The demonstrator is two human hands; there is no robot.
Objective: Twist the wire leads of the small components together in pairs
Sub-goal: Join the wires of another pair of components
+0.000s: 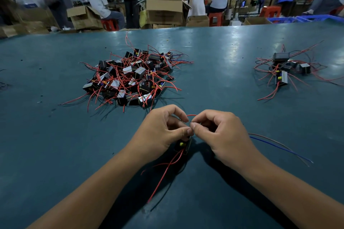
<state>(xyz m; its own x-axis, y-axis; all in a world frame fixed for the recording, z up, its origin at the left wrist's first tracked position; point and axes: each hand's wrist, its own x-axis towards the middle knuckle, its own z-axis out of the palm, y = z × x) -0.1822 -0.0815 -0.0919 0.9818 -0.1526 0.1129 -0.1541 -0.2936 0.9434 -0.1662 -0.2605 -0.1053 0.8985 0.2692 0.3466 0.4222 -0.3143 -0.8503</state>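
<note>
- My left hand (pixel 163 128) and right hand (pixel 217 132) meet at lower centre of the frame, fingertips almost touching, each grip closed in a pinch on the wire ends (pixel 191 121) between them.
- The join is tiny from here; I can make out a short red loop (pixel 191 115) arching above the pinch, but not how many turns are in it.
- The component (pixel 183 145) being worked on hangs or rests just below the two pinches, half hidden under my left thumb, a yellow dot showing on its dark body.
- Its other red leads (pixel 167 171) trail down toward the bottom of the frame across the surface (pixel 55 145); a blue wire (pixel 279 148) and a brownish one run off to the right from under my right hand.
- The relation that matters: the leads run roughly across the frame, between the two grips, so I judge the twist comes from rolling one pinch against the other. Neither hand is nearer; both are on it.
- The big pile (pixel 130 78) of components sits above and left of my hands, well apart; a smaller pile (pixel 284 69) lies at the right edge, likely the finished ones.
</note>
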